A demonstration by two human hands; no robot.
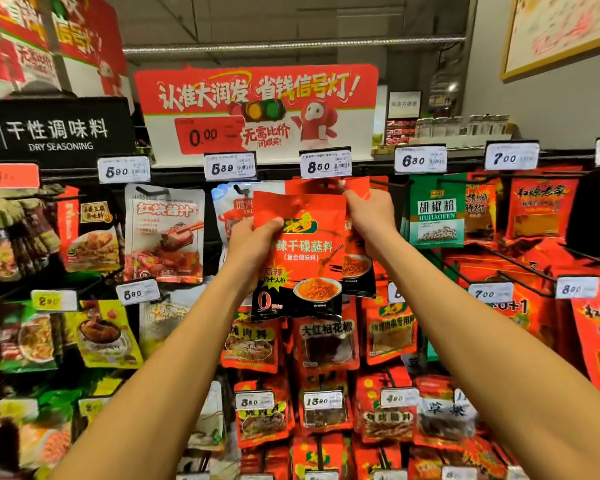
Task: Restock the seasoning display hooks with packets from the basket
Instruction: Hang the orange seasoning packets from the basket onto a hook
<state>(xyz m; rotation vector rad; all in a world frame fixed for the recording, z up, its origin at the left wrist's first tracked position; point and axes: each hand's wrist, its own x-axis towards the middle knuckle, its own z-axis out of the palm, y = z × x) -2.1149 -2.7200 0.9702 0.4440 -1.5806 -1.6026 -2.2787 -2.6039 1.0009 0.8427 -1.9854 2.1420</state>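
The left hand (253,237) pinches the front red packet (300,258) by its upper left edge, long axis hanging downward. The right hand (368,216) grips the hung packets (357,265) just behind, nearer the hook (326,183) above. Neighbouring packets crowd both sides; the only open room is toward the person.

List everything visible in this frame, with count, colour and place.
held packet: one, red and black, centre, below the 8.50 tag
price tags: many, mostly white, on hook ends
hanging packets: many, mostly red, some green and yellow, across all rows
pepper powder packets: green, upper right
promo sign: one, red and white, top centre
aisle sign: one, black, upper left
left hand: grips held packet
right hand: pinches packets behind it
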